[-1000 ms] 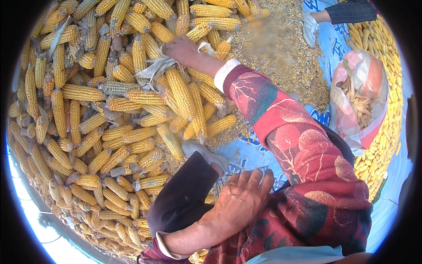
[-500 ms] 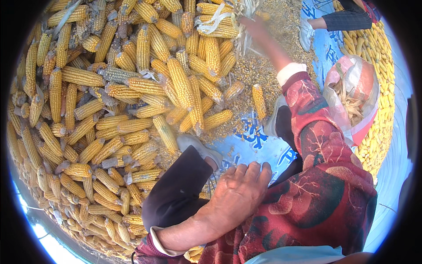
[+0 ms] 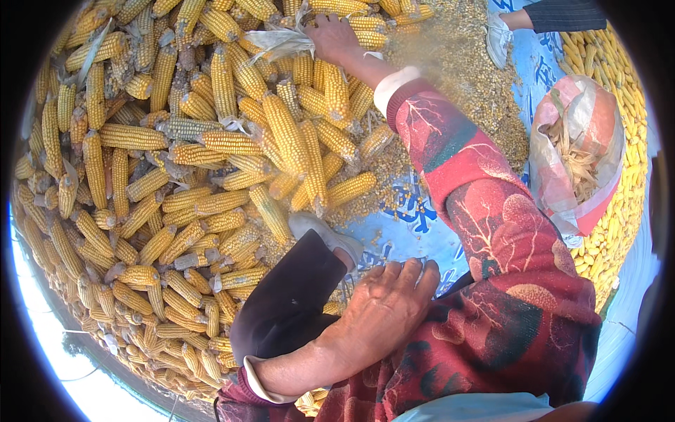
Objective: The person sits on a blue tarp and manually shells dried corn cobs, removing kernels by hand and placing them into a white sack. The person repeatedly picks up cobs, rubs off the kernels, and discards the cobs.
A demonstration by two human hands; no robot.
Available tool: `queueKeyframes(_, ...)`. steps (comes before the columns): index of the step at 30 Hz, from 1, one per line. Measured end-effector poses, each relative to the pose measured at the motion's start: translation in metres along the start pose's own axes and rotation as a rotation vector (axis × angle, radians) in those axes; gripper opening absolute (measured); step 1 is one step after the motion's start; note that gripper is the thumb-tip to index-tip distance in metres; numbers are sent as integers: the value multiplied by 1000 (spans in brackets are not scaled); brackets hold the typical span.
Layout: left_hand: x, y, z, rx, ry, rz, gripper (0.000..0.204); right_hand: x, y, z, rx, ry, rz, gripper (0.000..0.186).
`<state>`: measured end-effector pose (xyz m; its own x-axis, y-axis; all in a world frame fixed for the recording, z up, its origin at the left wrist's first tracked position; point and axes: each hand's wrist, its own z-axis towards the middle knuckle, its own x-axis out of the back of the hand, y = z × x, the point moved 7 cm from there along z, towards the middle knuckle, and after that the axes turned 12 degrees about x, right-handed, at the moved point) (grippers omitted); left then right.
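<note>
My right hand [image 3: 335,41] reaches out over the far part of a heap of yellow corn cobs [image 3: 221,144], its fingers closed on pale dry corn husks [image 3: 283,42]. The husk leaves trail to the left of the hand, above the cobs. Nearer to me, my left hand [image 3: 383,306] rests palm down by my bent knees, with its fingers loosely stretched side by side. Nothing shows in the left hand, though its fingertips bend partly out of sight.
Loose kernels [image 3: 467,91] cover a blue printed sheet [image 3: 429,246]. A red-and-white woven sack [image 3: 598,141] with dry husks stands at the right. Behind it lies another bank of yellow corn [image 3: 608,77]. Another person's shoe [image 3: 498,39] and dark trouser leg show at the top right.
My right hand has swept left from the kernel-covered sheet to above the cob heap, carrying the husks along. My left hand stays where it was. The view has shifted slightly.
</note>
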<state>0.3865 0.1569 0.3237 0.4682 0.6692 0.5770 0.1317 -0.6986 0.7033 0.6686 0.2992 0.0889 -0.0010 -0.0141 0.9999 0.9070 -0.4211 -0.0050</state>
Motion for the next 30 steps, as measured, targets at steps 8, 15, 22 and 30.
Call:
queueKeyframes(8,1,-2,-7,39,6,-35,33,15,38,-64,-11,-50,175,28)
queueKeyframes(15,-5,10,-19,-17,47,-72,30,56,-50,-97,179,-408,801,42)
queueKeyframes(22,1,4,-18,13,114,1,29,83,-216,-84,626,-591,1083,41)
queueKeyframes(30,0,-8,-21,-40,69,22,24,-15,-217,33,194,-374,782,44)
